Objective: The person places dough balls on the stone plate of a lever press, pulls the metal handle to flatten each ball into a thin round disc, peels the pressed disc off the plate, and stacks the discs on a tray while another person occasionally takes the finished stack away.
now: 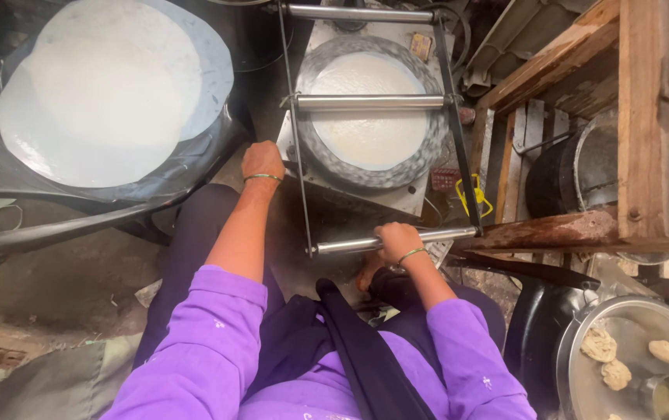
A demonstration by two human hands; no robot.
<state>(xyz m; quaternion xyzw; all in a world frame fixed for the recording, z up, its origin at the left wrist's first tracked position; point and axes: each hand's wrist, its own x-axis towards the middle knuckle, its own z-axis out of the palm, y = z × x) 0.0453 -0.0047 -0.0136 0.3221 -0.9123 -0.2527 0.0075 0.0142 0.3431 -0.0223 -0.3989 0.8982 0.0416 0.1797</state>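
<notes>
A flat press with a round plate (371, 109) stands in front of the seated person, and everything here is placed from it. On the plate lies a thin white disc of pressed dough (368, 117), covering most of the round face. A metal frame of rods runs over the press: one crossbar at the far edge, a middle bar (371, 101) straight across the dough disc, and a near handle bar (396, 241) at the edge closest to the person.

The right hand (398, 239) sits on the near handle bar, fingers curled closed around it. That bar's long axis runs left to right across the person's body, tilted slightly up toward the right, so the dough disc lies directly beyond the right hand's knuckles, away from the body. The left hand (262, 162) is at the press's left near corner, beside the frame's left side rod; its fingers are turned away, so I cannot tell whether they grip anything. It is the hand nearer to the dough disc.

Left of the press, a stack of finished white rounds (108, 93) rests on a grey sheet. Right and nearer the person, a steel plate (583, 373) holds small dough balls (599, 344).
</notes>
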